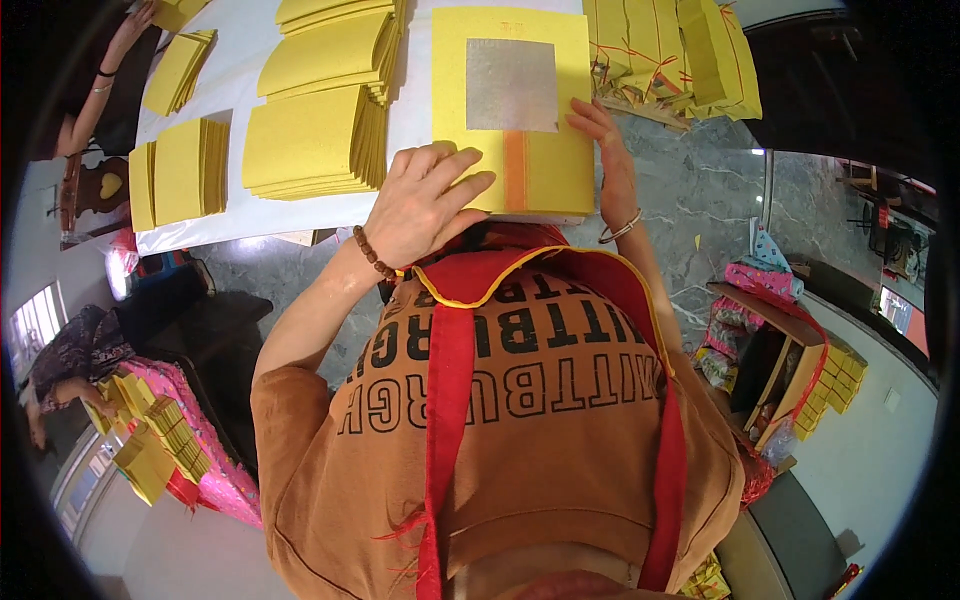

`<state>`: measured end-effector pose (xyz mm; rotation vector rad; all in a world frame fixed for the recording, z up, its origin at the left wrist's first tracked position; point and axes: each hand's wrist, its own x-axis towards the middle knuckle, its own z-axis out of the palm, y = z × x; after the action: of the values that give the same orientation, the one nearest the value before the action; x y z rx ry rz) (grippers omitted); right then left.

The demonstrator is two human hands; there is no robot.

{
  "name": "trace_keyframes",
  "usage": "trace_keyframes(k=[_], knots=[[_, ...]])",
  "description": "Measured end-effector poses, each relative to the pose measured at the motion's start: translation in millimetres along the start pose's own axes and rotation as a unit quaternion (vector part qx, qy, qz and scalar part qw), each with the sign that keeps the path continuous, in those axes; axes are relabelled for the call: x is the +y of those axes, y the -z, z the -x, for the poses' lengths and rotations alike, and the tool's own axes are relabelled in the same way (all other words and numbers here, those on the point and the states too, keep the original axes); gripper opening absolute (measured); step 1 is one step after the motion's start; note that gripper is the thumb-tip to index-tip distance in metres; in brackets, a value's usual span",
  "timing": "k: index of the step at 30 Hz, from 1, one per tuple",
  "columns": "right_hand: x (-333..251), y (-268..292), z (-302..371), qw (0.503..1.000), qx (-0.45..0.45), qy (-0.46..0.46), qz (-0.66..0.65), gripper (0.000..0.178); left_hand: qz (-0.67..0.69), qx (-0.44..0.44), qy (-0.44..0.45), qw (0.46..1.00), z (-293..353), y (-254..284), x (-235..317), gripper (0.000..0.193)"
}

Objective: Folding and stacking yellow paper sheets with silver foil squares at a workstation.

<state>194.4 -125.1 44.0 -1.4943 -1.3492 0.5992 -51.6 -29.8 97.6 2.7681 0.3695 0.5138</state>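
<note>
Right in front of me at the table's near edge lies a stack of yellow paper sheets (568, 60). Its top sheet carries a silver square (511, 85) with an orange stripe (516, 170) below it. My left hand (425, 195) rests on the stack's lower left part, fingers spread and a beaded bracelet at the wrist. Against the right edge stands my right hand (608, 150), its fingers stretched out and touching the paper's side. Neither hand is closed around anything. The stack's underside is hidden.
Folded yellow paper bundles (310, 140) stand in rows on the white-covered table (235, 225). More yellow bundles tied with red string (650, 50) sit beyond its right side. Other people's arms show at the upper left (100, 85) and the lower left (75, 395). A wooden shelf (790, 360) is at right.
</note>
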Motion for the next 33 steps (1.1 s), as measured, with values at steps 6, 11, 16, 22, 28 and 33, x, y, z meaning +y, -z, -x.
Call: trace_keyframes(k=[6,11,16,22,28,33], knots=[[-5.4,-10.1,1.6,0.983,0.032,-0.083,-0.158,0.055,0.024,0.026,-0.041,0.999,-5.8,3.6,1.2,0.025],[4.8,-9.8,3.9,0.989,0.032,-0.056,-0.133,0.057,0.112,0.015,-0.003,0.994,-11.0,8.5,-2.2,0.012],[6.8,-12.6,3.9,0.990,0.039,-0.050,-0.125,0.057,0.201,0.015,0.049,0.978,-14.3,6.6,-9.4,0.007],[16.2,-13.9,5.0,0.985,0.042,-0.055,-0.160,0.056,0.307,-0.034,0.191,0.932,-19.5,12.8,-9.9,0.009],[11.2,-8.4,2.8,0.995,0.010,-0.030,-0.090,0.054,0.335,-0.083,0.246,0.906,-25.2,16.5,-13.9,0.011],[17.8,-10.0,4.3,0.998,0.015,-0.003,-0.069,0.052,0.354,-0.100,0.264,0.892,-25.6,15.1,-18.4,0.012]])
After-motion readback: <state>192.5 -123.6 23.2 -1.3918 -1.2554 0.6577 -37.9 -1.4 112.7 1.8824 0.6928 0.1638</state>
